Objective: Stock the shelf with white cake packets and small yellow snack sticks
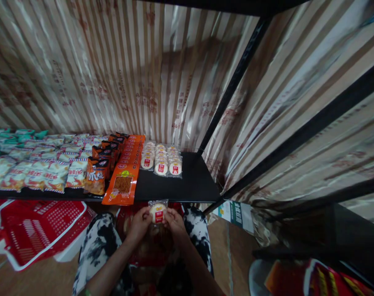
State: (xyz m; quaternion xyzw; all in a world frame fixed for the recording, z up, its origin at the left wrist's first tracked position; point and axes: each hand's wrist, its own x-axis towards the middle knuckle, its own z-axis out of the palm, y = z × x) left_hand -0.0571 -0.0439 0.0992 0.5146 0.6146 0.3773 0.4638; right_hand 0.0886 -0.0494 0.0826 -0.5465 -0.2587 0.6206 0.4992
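Note:
Between my two hands is a round, pale packaged biscuit [157,213] in a clear wrapper with a red label. My left hand [141,222] pinches its left edge, and my right hand [173,222] pinches the right one. It is held over my lap, just below the front edge of the black shelf [187,181]. More of the same wrapped biscuits [161,161] lie in three overlapping rows on that shelf. Beside them on the left is a long orange snack packet [125,168] with a window showing brown sticks.
Black-and-orange packets [96,174], white snack bags [55,174] and green bags [1,139] fill the shelf's left part. A red basket [41,230] is below at left. Black metal posts [233,86] slant at right before striped sheeting [128,74]. A white-green packet [236,213] lies low right.

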